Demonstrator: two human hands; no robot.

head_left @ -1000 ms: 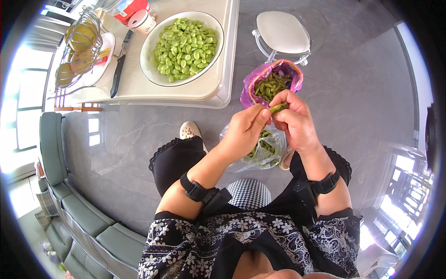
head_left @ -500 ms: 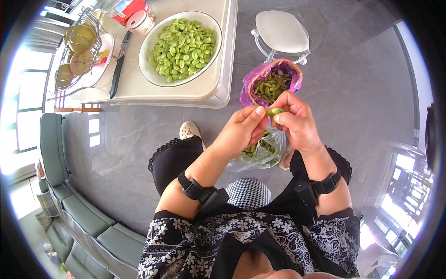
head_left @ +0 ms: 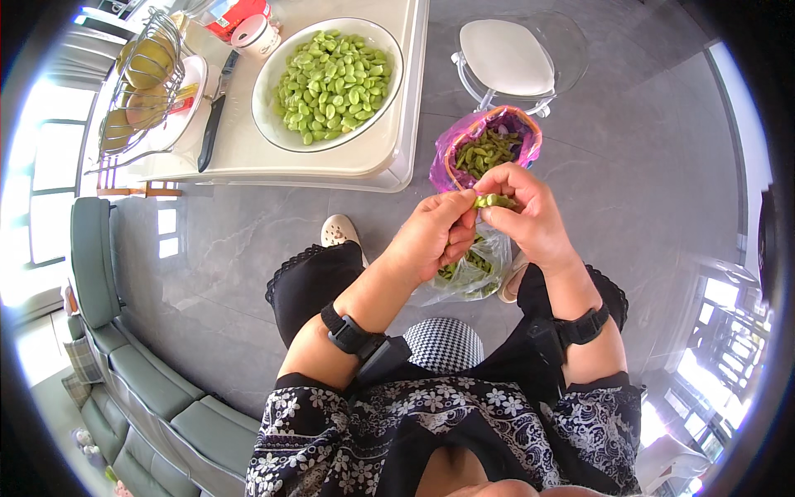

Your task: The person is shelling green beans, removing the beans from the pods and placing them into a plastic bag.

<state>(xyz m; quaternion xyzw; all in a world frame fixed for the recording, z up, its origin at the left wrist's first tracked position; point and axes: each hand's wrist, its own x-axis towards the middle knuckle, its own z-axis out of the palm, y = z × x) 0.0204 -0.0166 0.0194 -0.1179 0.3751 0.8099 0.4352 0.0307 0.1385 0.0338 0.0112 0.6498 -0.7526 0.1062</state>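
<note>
Between my two hands is a green bean pod (head_left: 495,201), its pale inside partly showing. My left hand (head_left: 435,230) pinches the pod's left end between thumb and fingers. On its other side, my right hand (head_left: 527,214) grips it with thumb and forefinger. Just beyond them stands a purple bag (head_left: 447,157) with dull green pods (head_left: 489,151) inside. Below my hands a clear plastic bag (head_left: 489,269) holds more green pods, partly hidden by my left hand. A white bowl (head_left: 263,112) heaped with shelled green beans (head_left: 333,87) rests on the table.
The pale table (head_left: 373,166) reaches in from the upper left. On it are a knife (head_left: 212,132), a wire fruit basket (head_left: 149,83) and a lidded cup (head_left: 256,36). A white-seated chair (head_left: 505,58) stands beyond the purple bag. A grey-green sofa (head_left: 157,381) lies left.
The pod, closed-looking before, now appears split with its pale inside showing. My right fingers have shifted slightly along it. The view has moved very little.
</note>
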